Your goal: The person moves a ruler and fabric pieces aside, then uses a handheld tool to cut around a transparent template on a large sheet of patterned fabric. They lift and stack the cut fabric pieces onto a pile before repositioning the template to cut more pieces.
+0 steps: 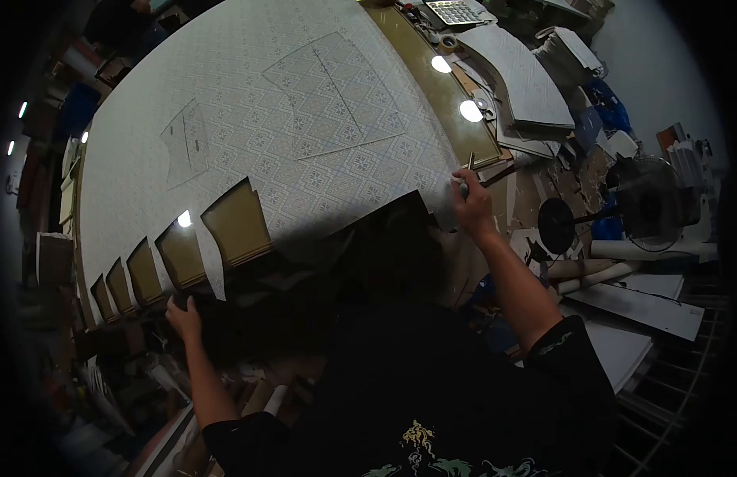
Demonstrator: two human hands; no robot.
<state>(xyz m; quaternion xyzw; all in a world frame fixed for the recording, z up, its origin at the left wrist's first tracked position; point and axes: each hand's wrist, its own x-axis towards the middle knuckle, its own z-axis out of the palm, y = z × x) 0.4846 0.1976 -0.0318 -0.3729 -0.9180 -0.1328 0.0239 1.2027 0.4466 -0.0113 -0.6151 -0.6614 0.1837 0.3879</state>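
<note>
A pale patterned fabric (249,95) with a diamond and flower print covers most of the table. Near its right front corner, my right hand (473,205) is closed around a slim pen-like stick (471,160), whose upper end stands above the fingers. At the front left table edge is my left hand (184,316), thumb and a finger apart, with nothing clearly seen between them. Just above it, narrow fabric strips (210,254) hang between cut-out gaps. A large clear pattern template (336,95) and a smaller clear template (185,143) lie flat on the fabric.
Brown tabletop (432,83) shows along the right. Beyond it are stacked curved fabric pieces (519,79), a calculator (460,11) and a tape roll (448,44). A fan (651,203) stands at right, above white boards (639,306). Dark shadow covers the front middle.
</note>
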